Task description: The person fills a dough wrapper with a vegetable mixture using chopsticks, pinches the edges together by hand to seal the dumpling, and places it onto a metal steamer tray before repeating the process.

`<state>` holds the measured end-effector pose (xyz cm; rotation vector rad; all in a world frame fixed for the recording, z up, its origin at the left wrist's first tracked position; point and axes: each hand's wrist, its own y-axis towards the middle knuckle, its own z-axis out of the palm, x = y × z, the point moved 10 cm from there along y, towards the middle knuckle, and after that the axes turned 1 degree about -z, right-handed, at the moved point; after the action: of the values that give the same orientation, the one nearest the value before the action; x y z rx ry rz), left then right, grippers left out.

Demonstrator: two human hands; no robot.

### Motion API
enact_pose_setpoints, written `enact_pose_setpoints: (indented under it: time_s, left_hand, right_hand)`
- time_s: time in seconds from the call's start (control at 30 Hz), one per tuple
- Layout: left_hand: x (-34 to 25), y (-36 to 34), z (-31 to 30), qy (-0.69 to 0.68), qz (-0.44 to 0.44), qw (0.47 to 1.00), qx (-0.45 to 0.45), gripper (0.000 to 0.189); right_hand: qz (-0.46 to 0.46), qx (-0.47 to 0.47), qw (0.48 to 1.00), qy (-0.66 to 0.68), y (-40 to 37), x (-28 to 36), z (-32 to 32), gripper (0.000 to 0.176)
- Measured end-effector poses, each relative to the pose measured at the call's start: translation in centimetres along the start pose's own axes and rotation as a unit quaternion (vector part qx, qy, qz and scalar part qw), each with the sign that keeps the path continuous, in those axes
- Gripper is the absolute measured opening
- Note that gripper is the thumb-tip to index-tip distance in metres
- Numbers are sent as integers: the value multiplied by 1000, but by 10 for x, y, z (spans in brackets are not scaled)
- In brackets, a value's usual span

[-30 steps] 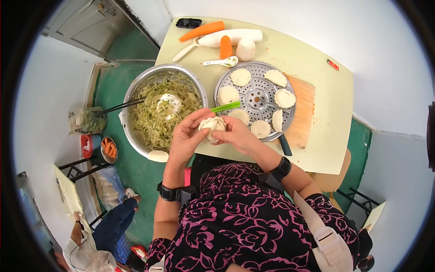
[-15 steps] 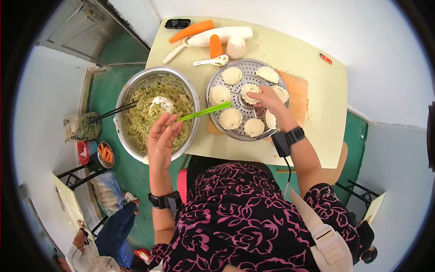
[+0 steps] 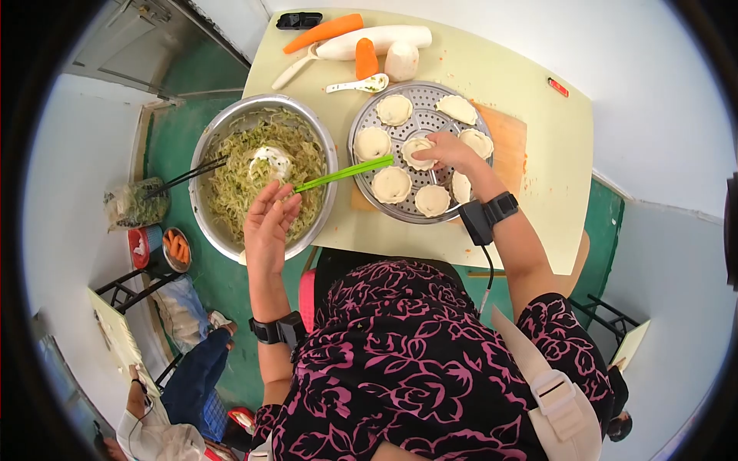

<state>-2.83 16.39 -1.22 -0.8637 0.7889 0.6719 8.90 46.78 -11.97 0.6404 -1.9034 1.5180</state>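
My left hand (image 3: pixel 269 219) is over the near right rim of a large metal bowl (image 3: pixel 201 223), its fingers bent near the end of a pair of bright green chopsticks (image 3: pixel 346 173). The chopsticks reach from the bowl across to the tray. Shredded green filling (image 3: pixel 234 192) with a white lump (image 3: pixel 270 161) lies in the bowl. On a round perforated metal tray (image 3: pixel 401 178), my right hand (image 3: pixel 446 151) pinches the right edge of the central dumpling (image 3: pixel 417 153). Several other pleated dumplings (image 3: pixel 391 185) surround it.
A wooden board (image 3: pixel 507 146) lies partly under the tray. Behind are a white radish (image 3: pixel 377 42), carrots (image 3: pixel 323 33), a peeler (image 3: pixel 296 67) and a white spoon (image 3: pixel 357 84). A red-handled tool (image 3: pixel 558 87) lies at the right. Another person (image 3: pixel 188 392) is at the lower left.
The table and its contents appear slightly higher in view. My right hand has shifted slightly left with the central dumpling. My left hand stays near the green chopsticks.
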Motion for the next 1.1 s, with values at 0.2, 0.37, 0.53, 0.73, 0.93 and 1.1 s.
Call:
enact_pose_setpoints:
  time_s: [0.2, 0.37, 0.53, 0.73, 0.93, 1.1]
  left_hand:
    - [3, 2, 6, 12, 0, 1000, 18, 32]
    - [7, 3, 10, 15, -6, 1000, 13, 32]
    - [11, 4, 11, 9, -11, 1000, 15, 32]
    - [15, 3, 5, 16, -20, 1000, 9, 32]
    - [20, 3, 3, 18, -30, 999, 9, 33]
    - [22, 1, 8, 20, -39, 999, 11, 35]
  right_hand:
    - [-25, 27, 990, -137, -3, -25, -12, 40]
    - [-55, 18, 965, -255, -10, -11, -3, 40]
    - [-121, -54, 916, -380, -27, 18, -6, 38]
    - [-202, -137, 892, -380, -61, 33, -12, 44]
    - [-283, -177, 776, -535, -99, 2, 45, 70]
    - [-268, -197, 765, -551, -93, 1, 46, 74]
